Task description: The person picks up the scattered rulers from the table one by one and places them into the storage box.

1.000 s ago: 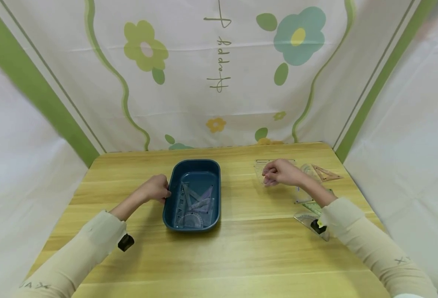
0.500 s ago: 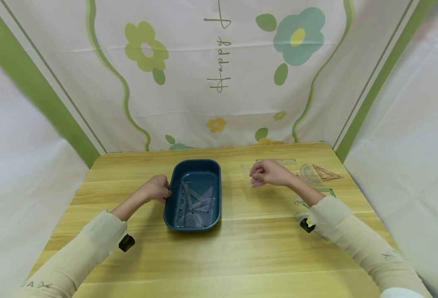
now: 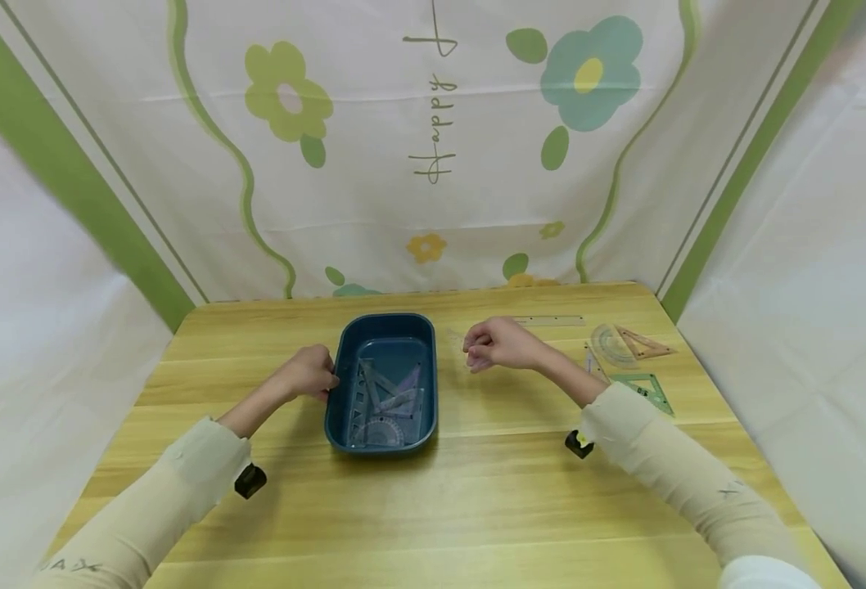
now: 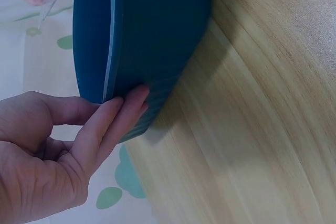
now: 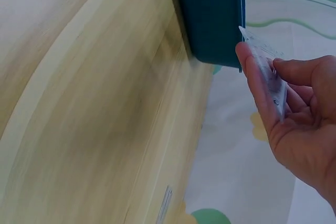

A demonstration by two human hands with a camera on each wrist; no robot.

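My left hand (image 3: 306,372) pinches the left rim of a dark blue bin (image 3: 385,319), thumb inside and fingers along the outer wall (image 4: 152,35) in the left wrist view. A clear set square (image 5: 261,51) is pinched between the thumb and fingers of my right hand (image 3: 502,343). That hand hovers just right of the bin, and the set square's tip points toward it. Inside the bin lie a clear protractor (image 3: 380,432), a purplish set square (image 3: 409,380) and other clear drawing pieces, overlapping so that their outlines are partly hidden.
To the right on the wooden table (image 3: 448,515) lie a clear ruler (image 3: 554,321), a clear protractor (image 3: 610,348), an orange set square (image 3: 645,343) and a green set square (image 3: 654,394). Another clear piece is partly hidden by the right forearm. A flowered cloth (image 3: 374,196) hangs behind.
My right hand has carried the clear set square leftward, away from the ruler, toward the bin. My left hand has kept its grip on the rim.
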